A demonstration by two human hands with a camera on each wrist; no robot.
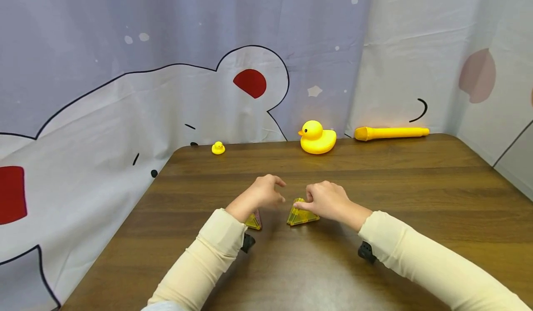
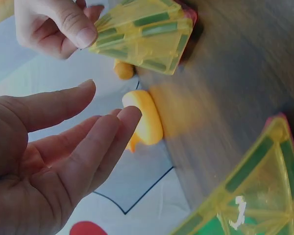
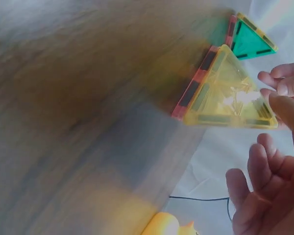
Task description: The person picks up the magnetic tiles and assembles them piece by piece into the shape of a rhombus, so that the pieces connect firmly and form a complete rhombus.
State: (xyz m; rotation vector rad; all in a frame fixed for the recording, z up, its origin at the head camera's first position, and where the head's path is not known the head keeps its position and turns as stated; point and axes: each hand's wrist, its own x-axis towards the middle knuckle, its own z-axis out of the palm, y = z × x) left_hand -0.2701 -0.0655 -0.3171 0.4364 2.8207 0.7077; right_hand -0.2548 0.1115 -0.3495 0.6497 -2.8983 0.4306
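Two small pyramids of see-through magnetic tiles stand on the wooden table [image 1: 266,274]. The right pyramid [image 1: 304,215] shows yellow faces and, in the right wrist view, a pink base edge. The left pyramid [image 1: 253,221], partly hidden by my left wrist, has yellow, green and pink tiles. My left hand [image 1: 266,191] hovers beyond it, thumb and fingers apart, holding nothing. At the right pyramid's tip is my right hand [image 1: 329,200]; its thumb [image 2: 76,29] lies by the tip, while its fingers [image 3: 255,171] bend loosely, apart from the thumb.
Along the table's back edge sit a small yellow duck [image 1: 218,148], a larger yellow duck [image 1: 317,138] and a yellow toy microphone [image 1: 391,133]. A patterned curtain [image 1: 166,102] hangs behind the table.
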